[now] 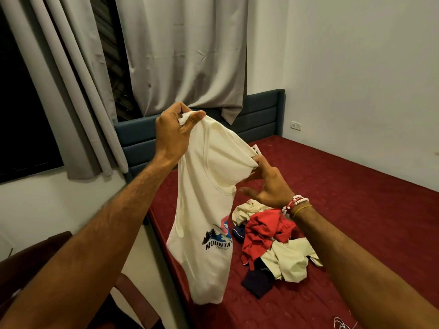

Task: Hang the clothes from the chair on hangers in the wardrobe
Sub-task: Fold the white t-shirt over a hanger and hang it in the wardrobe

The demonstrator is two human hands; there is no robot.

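Cream T-shirt [209, 210] is held up in the air over the near edge of the bed [356, 210], hanging lengthwise, collar uppermost. A printed mountain motif with the letters "MOUNTA" is seen low on the front. A small label [256, 149] is seen sticking out at one shoulder.

Left grip [174, 134]: clenched on one shoulder of the shirt, fabric bunched between thumb and fingers, held highest. Right grip [268, 186]: the other shoulder is caught by the upper fingertips, lower down and to the right; the remaining fingers are spread and blurred. The shirt is stretched between the two. Beaded and thread bracelets [294, 205] are worn on the right wrist.

A pile of clothes [263, 231], red, cream and navy, is heaped on the bed just beyond the hanging shirt. The bed is covered in dark red quilted fabric. A dark wooden chair [35, 257] is partly seen at lower left, beside the bed.

A blue-grey padded headboard [261, 110] is set against the wall, overlapped by grey curtains [185, 55]. A wall socket [296, 125] is noted right of the headboard.
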